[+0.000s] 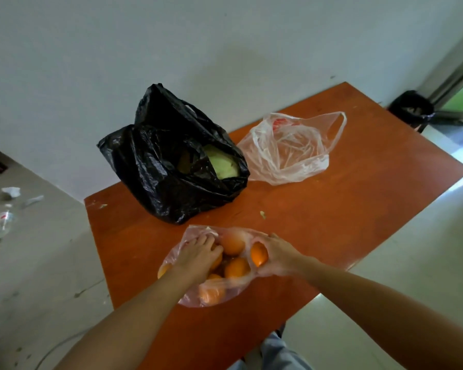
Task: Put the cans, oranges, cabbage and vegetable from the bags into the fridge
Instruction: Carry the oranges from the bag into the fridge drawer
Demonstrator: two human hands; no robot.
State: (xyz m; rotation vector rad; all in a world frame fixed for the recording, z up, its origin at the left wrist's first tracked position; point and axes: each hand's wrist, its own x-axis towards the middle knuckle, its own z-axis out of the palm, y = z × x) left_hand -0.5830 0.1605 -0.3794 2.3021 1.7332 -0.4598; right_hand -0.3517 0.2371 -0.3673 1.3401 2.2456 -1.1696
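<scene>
A thin pinkish plastic bag (198, 299) with several oranges (237, 268) lies at the near edge of the orange-brown table (358, 188). My left hand (198, 253) reaches into the bag, its fingers curled over an orange that is mostly hidden beneath them. My right hand (277, 256) grips one orange (259, 254) at the bag's right side. Behind them a black bag (155, 166) stands open with a pale green cabbage (222, 162) showing inside. No cans or fridge are in view.
A crumpled clear plastic bag (286, 153) lies on the table right of the black bag. A black-lined bin (412, 109) stands on the floor at the far right. Litter and a plastic bottle (3, 221) lie on the floor at left. The wall is close behind the table.
</scene>
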